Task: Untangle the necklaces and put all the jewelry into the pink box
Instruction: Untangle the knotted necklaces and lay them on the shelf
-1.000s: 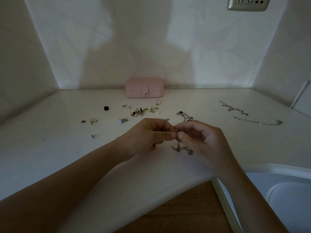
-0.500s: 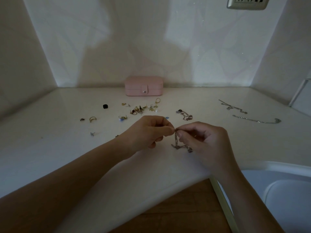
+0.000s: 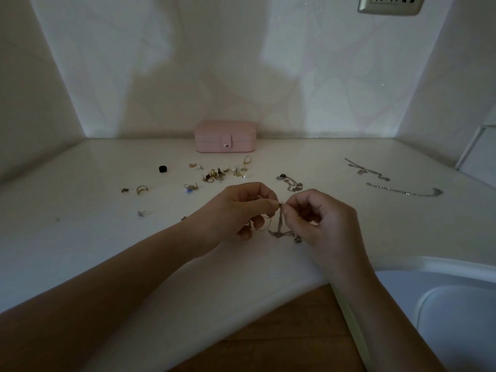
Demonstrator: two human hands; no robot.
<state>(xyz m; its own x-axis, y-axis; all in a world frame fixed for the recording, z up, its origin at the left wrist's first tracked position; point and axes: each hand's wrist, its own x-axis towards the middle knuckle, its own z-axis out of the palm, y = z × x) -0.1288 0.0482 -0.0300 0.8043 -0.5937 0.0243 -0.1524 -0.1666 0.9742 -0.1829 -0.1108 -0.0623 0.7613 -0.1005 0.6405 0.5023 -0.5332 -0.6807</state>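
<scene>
Now, at centre frame, left hand point(image 3: 239, 210) and right hand point(image 3: 327, 224) both pinching the tangled necklaces point(image 3: 280, 229), fingertips almost meeting, lower part resting on the white table point(image 3: 80, 237). Further up, scattered earrings and rings point(image 3: 220, 174); at right, two chains point(image 3: 405, 191) lying apart. Farthest, against the wall, closed pink box point(image 3: 225, 136).

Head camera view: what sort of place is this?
Probably a home, perhaps a dressing-table nook: a white tabletop set between walls, a wall socket above, and a pink box with loose jewelry in front of it.
</scene>
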